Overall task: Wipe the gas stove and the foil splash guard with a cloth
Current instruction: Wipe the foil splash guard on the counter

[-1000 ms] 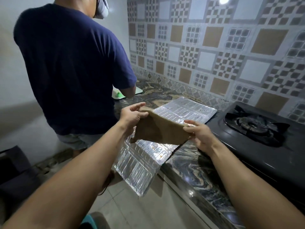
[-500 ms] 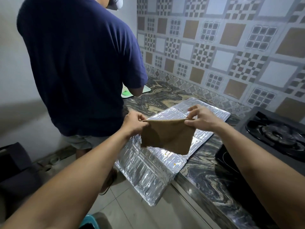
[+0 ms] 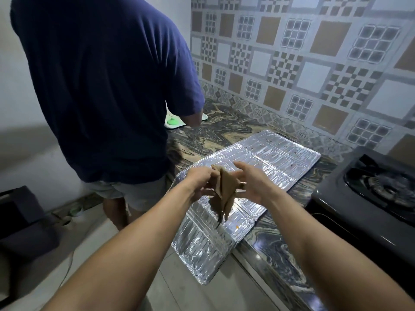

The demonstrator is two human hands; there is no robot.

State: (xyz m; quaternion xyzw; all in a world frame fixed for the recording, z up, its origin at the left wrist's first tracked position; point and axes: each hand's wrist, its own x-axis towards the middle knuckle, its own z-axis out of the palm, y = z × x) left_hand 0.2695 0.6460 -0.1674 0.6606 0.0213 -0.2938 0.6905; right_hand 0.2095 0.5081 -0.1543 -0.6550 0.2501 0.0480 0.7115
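Both hands are up over the counter, and the brown cloth is hanging between them, bunched into a fold with its loose tail dangling down toward the foil splash guard. The left hand is pinching the cloth's top left edge, fingers curled onto the fabric. The right hand is meeting it from the right side; its thumb is showing above the fold, but whether the fingers are truly gripping the cloth I cannot tell, since the fabric is hiding them.

The splash guard is lying flat on the marbled counter, its near left panel hanging out over the counter edge above the floor. The gas stove is sitting just beside it on the right, dark, with one burner in view. A person in a blue shirt is standing close on the left, facing away at the far end of the counter.

Now the risks, as I am reading them. That overhanging panel is thin foil with nothing under it: pressing the cloth down there could buckle it or tip the whole sheet off the counter. The sheet may also skate on the polished stone if wiped without a steadying hand. And the person on the left is standing tight to that loose panel, so a bump is possible.
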